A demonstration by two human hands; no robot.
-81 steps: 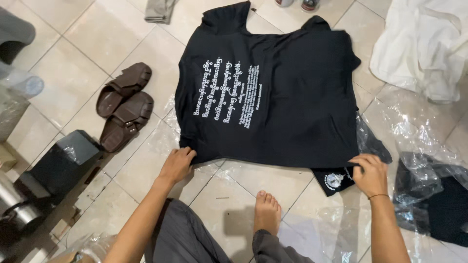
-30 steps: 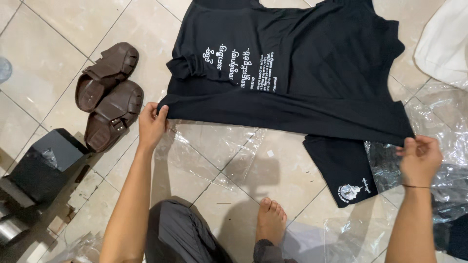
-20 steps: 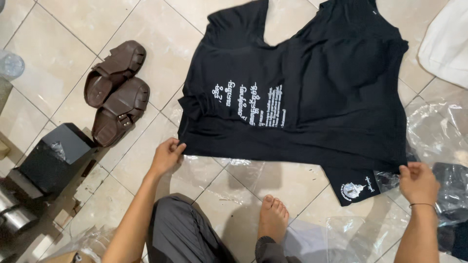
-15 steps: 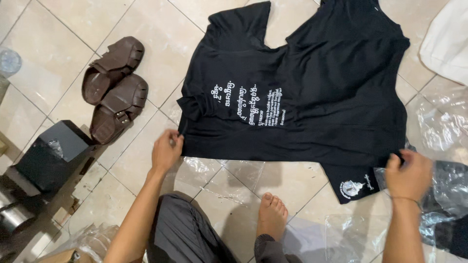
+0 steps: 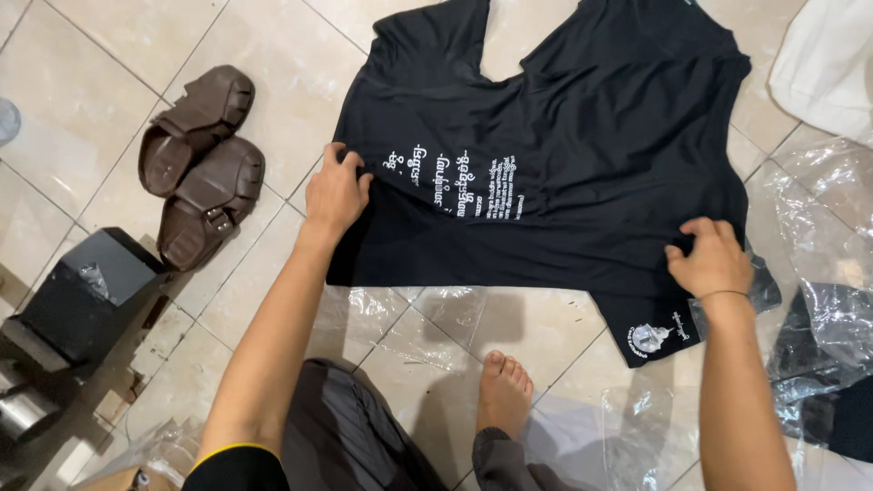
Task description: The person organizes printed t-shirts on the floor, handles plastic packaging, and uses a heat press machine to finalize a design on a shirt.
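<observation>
A black t-shirt [image 5: 564, 136] with white printed lettering lies spread on the tiled floor, its lower part folded up. My left hand [image 5: 335, 193] presses on and pinches the shirt's left side near the print. At the lower right edge of the shirt, my right hand [image 5: 711, 259] grips the fabric, just above a sleeve with a small white emblem [image 5: 651, 336]. My bare foot [image 5: 503, 398] rests on the tiles below the shirt.
A pair of brown sandals [image 5: 200, 164] sits left of the shirt. A black box [image 5: 86, 291] stands at the lower left. Clear plastic wrapping [image 5: 823, 264] with dark cloth in it lies at the right. A white garment [image 5: 832, 64] is at the top right.
Both hands have moved up from the shirt's bottom hem onto its sides. The bottom edge of the shirt now lies folded further up over the body.
</observation>
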